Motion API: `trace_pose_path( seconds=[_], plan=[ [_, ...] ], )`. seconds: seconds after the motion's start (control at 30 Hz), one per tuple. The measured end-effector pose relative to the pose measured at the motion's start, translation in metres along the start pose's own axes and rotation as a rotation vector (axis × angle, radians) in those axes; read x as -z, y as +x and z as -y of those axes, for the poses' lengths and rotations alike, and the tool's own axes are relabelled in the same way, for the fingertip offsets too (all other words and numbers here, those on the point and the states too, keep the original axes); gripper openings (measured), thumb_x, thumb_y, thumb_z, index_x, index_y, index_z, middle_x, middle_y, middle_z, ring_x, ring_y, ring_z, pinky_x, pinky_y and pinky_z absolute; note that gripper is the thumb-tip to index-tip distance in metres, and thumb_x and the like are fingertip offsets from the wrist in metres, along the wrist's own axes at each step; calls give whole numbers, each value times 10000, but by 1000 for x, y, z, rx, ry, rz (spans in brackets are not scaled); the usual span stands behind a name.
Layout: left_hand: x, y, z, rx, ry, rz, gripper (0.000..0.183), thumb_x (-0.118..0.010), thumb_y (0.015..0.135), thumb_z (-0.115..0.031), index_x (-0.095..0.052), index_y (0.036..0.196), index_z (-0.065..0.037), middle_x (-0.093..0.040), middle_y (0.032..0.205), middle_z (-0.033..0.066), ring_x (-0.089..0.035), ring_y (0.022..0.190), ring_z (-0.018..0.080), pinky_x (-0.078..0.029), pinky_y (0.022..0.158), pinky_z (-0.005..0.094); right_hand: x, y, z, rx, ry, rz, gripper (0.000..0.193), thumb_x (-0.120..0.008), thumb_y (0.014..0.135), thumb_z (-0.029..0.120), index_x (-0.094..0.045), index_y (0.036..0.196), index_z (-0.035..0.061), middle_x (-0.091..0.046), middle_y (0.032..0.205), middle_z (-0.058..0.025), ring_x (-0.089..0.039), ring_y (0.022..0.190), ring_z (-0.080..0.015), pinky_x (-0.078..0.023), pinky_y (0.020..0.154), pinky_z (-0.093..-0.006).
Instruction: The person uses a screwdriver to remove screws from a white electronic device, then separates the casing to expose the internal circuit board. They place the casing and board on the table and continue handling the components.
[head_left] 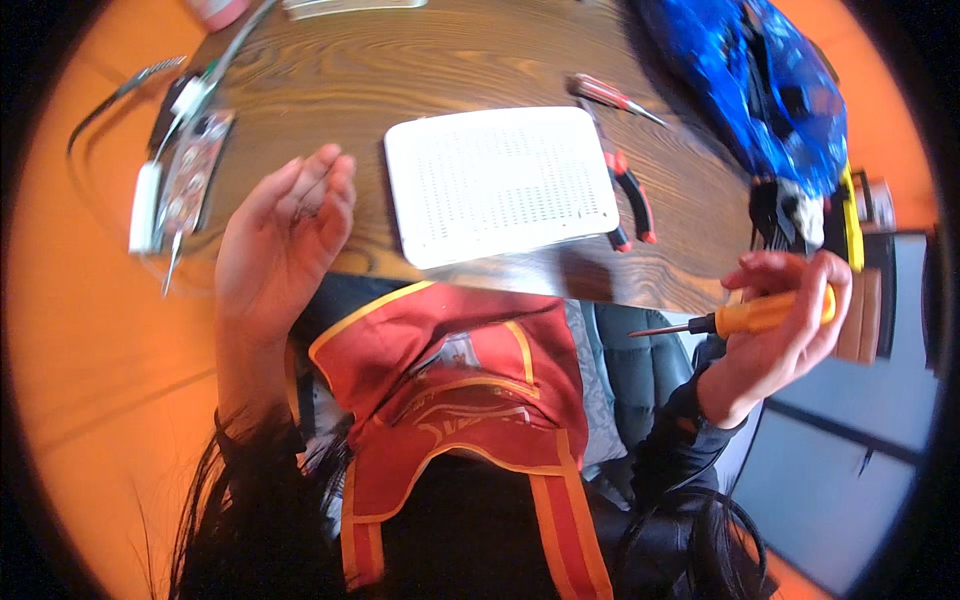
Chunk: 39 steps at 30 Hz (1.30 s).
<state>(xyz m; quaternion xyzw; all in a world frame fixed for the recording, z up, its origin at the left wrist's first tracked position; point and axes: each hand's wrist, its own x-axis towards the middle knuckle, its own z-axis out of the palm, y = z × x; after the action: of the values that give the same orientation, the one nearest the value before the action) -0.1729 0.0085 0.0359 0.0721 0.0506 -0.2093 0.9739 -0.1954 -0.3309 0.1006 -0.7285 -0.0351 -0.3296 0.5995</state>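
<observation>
we had the yellow-handled screwdriver (757, 315) just off the bench's (300, 80) near right corner, right hand (780, 345) fingers wrapped round the handle, tip pointing left. left hand (275, 235) was cupped over the near edge, toward the left corner, fingers half curled; dark bits (307, 210) showed there, couldn't tell if gripped. white vented box (500, 185) lay flat by the near edge, around the middle. we judged it light, stiff, a bit slick, vents maybe brittle: best held by opposite side rims. screwdriver looked rigid, handle over thin shaft.
</observation>
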Motion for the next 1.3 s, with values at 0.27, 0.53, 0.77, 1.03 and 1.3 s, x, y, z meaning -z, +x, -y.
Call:
trace_pose_path(
  seconds=[0.27, 0.53, 0.77, 1.03, 1.3],
  plan=[
    [-22, 157, 14, 338, 72, 167, 256, -364, 979, -86, -446, 1143, 93, -503, 1165, 249, -541, 1051, 288, -491, 902, 353, 3, 19, -50, 78, 130, -150, 126, -414, 981, 178, -411, 1024, 59, -632, 751, -216, -634, 593, -255, -550, 555, -339],
    [24, 204, -49, 196, -146, 163, 253, -366, 968, -30, -422, 1161, 124, -481, 1185, 247, -514, 1099, 318, -479, 947, 373, -12, 35, -70, 126, 110, -7, 165, -438, 975, 211, -418, 1020, 53, -650, 775, -199, -652, 603, -248, -561, 561, -336],
    [50, 201, -47, 120, -67, 219, 248, -374, 965, -17, -420, 1159, 131, -468, 1209, 249, -507, 1116, 326, -477, 964, 376, -18, 38, -68, 159, 25, 15, 156, -448, 968, 207, -433, 1019, 60, -652, 781, -170, -656, 626, -246, -564, 556, -346],
    [51, 201, -42, 104, 31, 228, 259, -384, 963, -20, -399, 1173, 132, -458, 1221, 249, -503, 1127, 318, -475, 967, 367, -28, 48, -32, 460, -568, 216, 207, -487, 927, 211, -537, 982, 18, -607, 727, -104, -579, 603, -145, -481, 576, -251],
    [59, 205, -60, 103, 79, 143, 263, -345, 985, -51, -396, 1208, 77, -461, 1247, 235, -493, 1115, 311, -459, 955, 376, 4, 58, 9, 186, -815, 659, 463, -657, 833, 244, -522, 1202, -1, -588, 943, -127, -597, 649, -143, -504, 588, -233]
  ],
)
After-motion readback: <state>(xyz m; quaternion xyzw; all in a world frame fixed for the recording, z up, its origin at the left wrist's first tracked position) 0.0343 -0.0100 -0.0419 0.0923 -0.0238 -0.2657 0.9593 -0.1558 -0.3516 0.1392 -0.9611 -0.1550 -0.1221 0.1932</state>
